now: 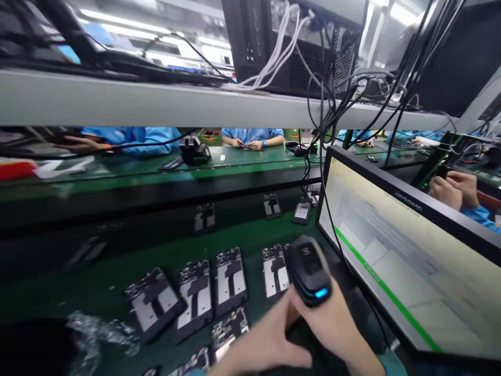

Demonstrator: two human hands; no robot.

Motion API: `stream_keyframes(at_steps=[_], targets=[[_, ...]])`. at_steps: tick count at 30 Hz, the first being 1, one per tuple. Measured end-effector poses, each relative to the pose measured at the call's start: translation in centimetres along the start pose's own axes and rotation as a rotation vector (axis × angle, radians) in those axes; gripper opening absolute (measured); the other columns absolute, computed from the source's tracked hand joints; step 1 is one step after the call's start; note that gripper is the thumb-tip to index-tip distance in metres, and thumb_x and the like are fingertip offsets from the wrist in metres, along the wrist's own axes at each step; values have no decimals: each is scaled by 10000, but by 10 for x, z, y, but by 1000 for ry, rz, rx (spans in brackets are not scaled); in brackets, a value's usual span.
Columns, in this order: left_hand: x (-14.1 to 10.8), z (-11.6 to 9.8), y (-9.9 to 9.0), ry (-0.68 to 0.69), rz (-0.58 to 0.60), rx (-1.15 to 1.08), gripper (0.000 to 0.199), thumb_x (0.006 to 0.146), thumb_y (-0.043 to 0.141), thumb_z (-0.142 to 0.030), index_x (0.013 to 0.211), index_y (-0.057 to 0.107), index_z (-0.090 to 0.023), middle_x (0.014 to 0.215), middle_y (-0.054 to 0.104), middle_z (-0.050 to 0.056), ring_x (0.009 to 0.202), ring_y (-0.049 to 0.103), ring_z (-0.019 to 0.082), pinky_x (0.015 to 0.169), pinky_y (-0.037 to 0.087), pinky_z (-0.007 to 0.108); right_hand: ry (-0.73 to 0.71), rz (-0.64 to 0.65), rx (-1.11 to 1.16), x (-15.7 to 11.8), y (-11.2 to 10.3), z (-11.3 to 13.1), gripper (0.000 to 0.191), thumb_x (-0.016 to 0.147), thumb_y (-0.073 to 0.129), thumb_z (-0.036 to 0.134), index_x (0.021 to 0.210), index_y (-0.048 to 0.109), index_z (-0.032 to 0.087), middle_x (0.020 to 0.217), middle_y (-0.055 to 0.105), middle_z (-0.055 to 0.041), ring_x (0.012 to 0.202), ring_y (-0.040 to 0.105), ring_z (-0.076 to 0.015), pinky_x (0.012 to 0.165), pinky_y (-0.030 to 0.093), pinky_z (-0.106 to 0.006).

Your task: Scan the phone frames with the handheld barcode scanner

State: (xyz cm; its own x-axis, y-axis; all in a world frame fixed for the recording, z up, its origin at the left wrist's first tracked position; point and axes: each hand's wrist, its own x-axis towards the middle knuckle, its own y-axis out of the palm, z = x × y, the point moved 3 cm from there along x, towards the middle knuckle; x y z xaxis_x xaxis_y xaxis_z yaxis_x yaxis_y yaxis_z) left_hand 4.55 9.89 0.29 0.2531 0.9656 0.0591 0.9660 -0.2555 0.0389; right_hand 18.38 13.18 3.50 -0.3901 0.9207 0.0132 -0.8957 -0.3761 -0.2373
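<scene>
Here right hand point(336, 324) wrapped tight round handheld scanner point(309, 269), head aimed over open phone boards point(230, 279) on green mat point(117, 271). Left hand point(262, 344) flat, holds nothing, fingers touch scanner handle. Risk: scanner head dips, knocks nearest board point(276, 271); monitor point(410, 266) just beside, cable could snag.

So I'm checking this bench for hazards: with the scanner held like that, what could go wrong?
The right hand holds the black handheld scanner right above the open phone boards on the green mat; a slip might strike one. The black hanging cables near the tilted monitor could snag. The left hand crowds the grip.
</scene>
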Motion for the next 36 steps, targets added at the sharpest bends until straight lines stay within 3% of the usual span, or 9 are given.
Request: stream_keyframes(at_steps=[3, 7, 9, 13, 22, 27, 30, 33, 36], targets=[[-45, 29, 24, -81, -366, -133, 487, 700, 784, -365, 1104, 560, -211, 927, 664, 75, 909, 648, 255, 837, 519, 391, -220, 169, -214, 33, 13, 3, 589, 775, 740, 345, 1329, 542, 326, 1268, 657, -45, 1167, 626, -290, 999, 518, -442], [-69, 35, 9, 4, -555, -254, 471, 742, 712, -401, 1089, 449, -221, 752, 585, -10, 690, 534, 158, 677, 426, 289, -199, -73, -531, 86, -11, -46, 703, 697, 765, 248, 1339, 503, 130, 1459, 464, -235, 1388, 391, -416, 1153, 280, -591], [-81, 30, 0, 56, -560, -291, 488, 734, 702, -442, 1082, 440, -223, 751, 585, -8, 694, 519, 153, 666, 400, 281, -177, -98, -616, 104, -19, -67, 689, 662, 774, 229, 1290, 531, 83, 1355, 543, -273, 1311, 473, -445, 1104, 333, -615], [-103, 22, 0, 87, -475, -338, 493, 689, 721, -487, 1012, 461, -221, 730, 576, 0, 644, 491, 142, 621, 380, 279, -214, -166, -743, 104, -27, -76, 591, 743, 704, 277, 1293, 530, 148, 1258, 620, -177, 1195, 591, -344, 1049, 443, -491], [-112, 29, 8, 46, -374, -429, 467, 679, 733, -407, 1011, 474, -207, 763, 591, 10, 682, 514, 149, 661, 411, 292, -147, -457, -909, 22, -56, -86, 536, 848, 600, 427, 1298, 501, 154, 1205, 640, -186, 1137, 626, -366, 1001, 480, -519], [-118, 28, 11, 42, -363, -494, 454, 685, 726, -388, 1010, 469, -202, 767, 581, 0, 686, 495, 139, 659, 399, 282, -123, -485, -921, -18, -64, -108, 570, 849, 575, 429, 1300, 497, 90, 1199, 626, -253, 1136, 619, -417, 971, 491, -565], [-120, 31, 11, 26, -361, -497, 448, 680, 727, -378, 1007, 470, -209, 775, 582, 0, 685, 498, 141, 656, 404, 283, -162, -437, -928, -33, -61, -99, 565, 825, 602, 400, 1314, 507, 134, 1247, 608, -235, 1216, 558, -446, 1017, 439, -627], [-122, 43, 10, 7, -382, -484, 441, 665, 724, -392, 998, 486, -227, 767, 585, 5, 676, 510, 154, 643, 407, 298, -238, -297, -924, 0, -41, -72, 483, 898, 550, 338, 1362, 487, 218, 1373, 538, -184, 1312, 489, -374, 1104, 391, -573], [-122, 65, 6, -9, -413, -481, 471, 607, 741, -467, 988, 529, -290, 745, 601, 14, 670, 536, 195, 630, 421, 348, -275, -68, -911, 92, -5, -50, 364, 952, 572, 299, 1306, 543, 219, 1329, 581, -114, 1241, 550, -293, 1062, 443, -531]])
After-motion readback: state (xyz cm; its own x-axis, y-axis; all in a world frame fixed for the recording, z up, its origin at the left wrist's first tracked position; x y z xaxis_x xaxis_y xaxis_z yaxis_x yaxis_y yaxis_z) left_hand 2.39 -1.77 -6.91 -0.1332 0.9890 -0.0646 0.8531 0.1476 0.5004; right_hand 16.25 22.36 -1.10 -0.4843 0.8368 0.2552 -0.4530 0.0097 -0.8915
